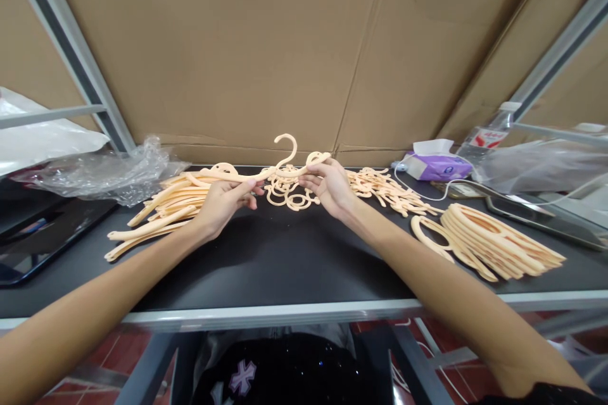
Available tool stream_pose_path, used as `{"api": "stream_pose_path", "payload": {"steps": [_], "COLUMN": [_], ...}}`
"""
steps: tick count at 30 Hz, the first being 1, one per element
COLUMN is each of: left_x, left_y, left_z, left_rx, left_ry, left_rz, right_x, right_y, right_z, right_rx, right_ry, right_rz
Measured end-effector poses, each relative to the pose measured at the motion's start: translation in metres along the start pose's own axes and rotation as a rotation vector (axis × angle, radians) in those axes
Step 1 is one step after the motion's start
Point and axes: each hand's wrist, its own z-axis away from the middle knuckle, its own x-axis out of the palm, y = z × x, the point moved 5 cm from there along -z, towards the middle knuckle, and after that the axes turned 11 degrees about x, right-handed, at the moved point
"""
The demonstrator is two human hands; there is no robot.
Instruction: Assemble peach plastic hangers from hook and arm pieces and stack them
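Observation:
A peach plastic hanger piece with a hook [287, 155] is held up above the black table. My left hand [227, 201] pinches its long arm on the left. At its right end, my right hand [330, 185] grips a part with a small loop. Behind my left hand lies a pile of long peach hanger arms [166, 209]. Small ring-shaped and hooked peach pieces [289, 196] lie beneath the held piece, and more small pieces [384, 190] spread to the right. Whether the held parts are joined is hard to tell.
Stacked peach hanger parts [503, 240] lie at the right. Behind them are a purple tissue pack [439, 166], a bottle [491, 136] and a white cable. Clear plastic wrap [114, 171] and a dark device [52, 234] are at the left. Cardboard [237, 44] stands behind the table.

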Motion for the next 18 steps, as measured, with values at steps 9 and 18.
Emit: {"api": "stream_pose_path", "payload": {"steps": [9,18], "left_x": [-0.0011,-0.0007], "left_y": [-0.0045,-0.006], "left_z": [0.0002,0.0003], "left_rx": [-0.059,-0.061], "left_ry": [-0.033,-0.046], "left_rz": [0.005,-0.092], "right_x": [0.0017,0.0028], "right_y": [0.0002,-0.001], "right_z": [-0.0014,0.0], "right_rx": [0.0,-0.024], "right_ry": [-0.077,-0.092], "right_rz": [0.006,0.042]}}
